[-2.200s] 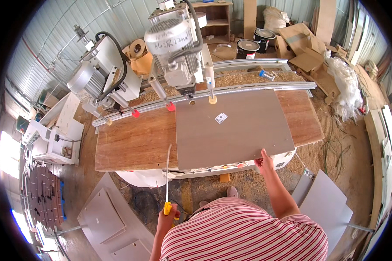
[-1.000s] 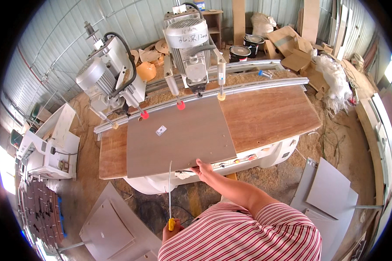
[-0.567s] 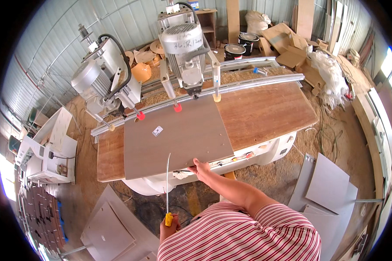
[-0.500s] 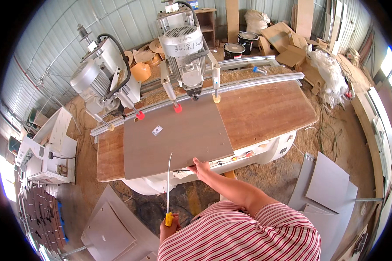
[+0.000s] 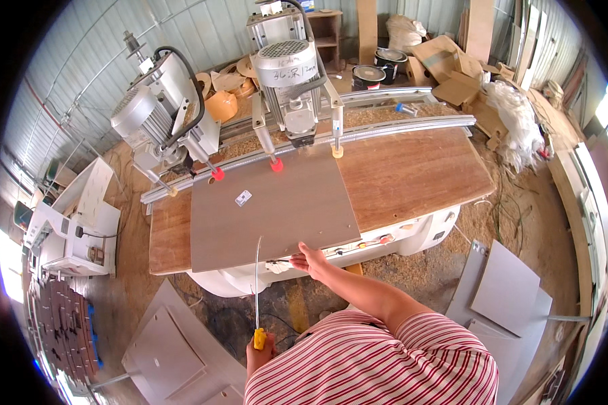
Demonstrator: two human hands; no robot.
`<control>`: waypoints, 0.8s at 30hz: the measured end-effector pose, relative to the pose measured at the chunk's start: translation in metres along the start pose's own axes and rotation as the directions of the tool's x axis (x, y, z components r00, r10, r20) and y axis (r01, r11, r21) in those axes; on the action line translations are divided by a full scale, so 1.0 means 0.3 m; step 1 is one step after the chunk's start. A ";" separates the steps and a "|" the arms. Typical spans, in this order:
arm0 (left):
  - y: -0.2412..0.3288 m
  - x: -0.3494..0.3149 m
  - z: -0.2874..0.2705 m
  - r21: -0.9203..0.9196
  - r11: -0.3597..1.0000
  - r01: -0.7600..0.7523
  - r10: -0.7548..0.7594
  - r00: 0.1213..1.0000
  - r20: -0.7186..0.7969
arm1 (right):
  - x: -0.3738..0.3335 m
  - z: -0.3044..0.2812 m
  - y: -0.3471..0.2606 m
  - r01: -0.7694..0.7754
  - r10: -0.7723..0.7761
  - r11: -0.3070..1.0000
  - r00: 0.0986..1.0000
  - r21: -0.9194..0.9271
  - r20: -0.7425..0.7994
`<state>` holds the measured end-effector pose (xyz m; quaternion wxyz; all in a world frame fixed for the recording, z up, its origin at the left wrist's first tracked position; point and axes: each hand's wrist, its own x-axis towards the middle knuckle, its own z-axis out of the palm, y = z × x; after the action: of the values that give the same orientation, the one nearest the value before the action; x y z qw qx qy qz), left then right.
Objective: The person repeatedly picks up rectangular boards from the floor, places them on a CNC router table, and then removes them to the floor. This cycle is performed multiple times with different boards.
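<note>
My left hand [image 5: 261, 351] is wrapped around the yellow handle of an air blow gun [image 5: 257, 297]. Its long, thin metal nozzle reaches forward, with the bent tip over the near part of a brown-grey panel [image 5: 277, 209]. My right hand [image 5: 309, 262] is at the panel's near edge, thumb at the edge and fingers apart, holding nothing. The panel lies on the wooden table [image 5: 419, 162] of a drilling machine and carries a small white label [image 5: 243, 198]. Red-padded clamp rods [image 5: 276, 164] come down at its far edge, below a silver motor [image 5: 287, 64].
A second motor head [image 5: 142, 115] stands left of the first. Grey panels are stacked low at left [image 5: 169, 351] and right [image 5: 507, 290]. Behind are paint buckets [image 5: 368, 75], cardboard [image 5: 446, 61] and plastic wrap [image 5: 517, 121]. Sawdust covers the floor.
My right hand has loosened from the panel's edge, its fingers now spread. The blow gun has shifted slightly left. The middle motor sits a little lower in the picture.
</note>
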<state>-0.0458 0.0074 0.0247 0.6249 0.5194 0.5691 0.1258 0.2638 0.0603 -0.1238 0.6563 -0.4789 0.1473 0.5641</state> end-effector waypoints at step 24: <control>0.138 -0.072 0.131 0.296 0.949 0.113 -0.188 0.953 0.239 | -0.154 -0.839 -0.162 -0.149 0.144 0.957 0.989 -0.250 -0.038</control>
<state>-0.0016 -0.0109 0.0626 0.6237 0.5689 0.5309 -0.0744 0.3790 -0.1629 -0.1927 0.5453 -0.5515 0.1158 0.6206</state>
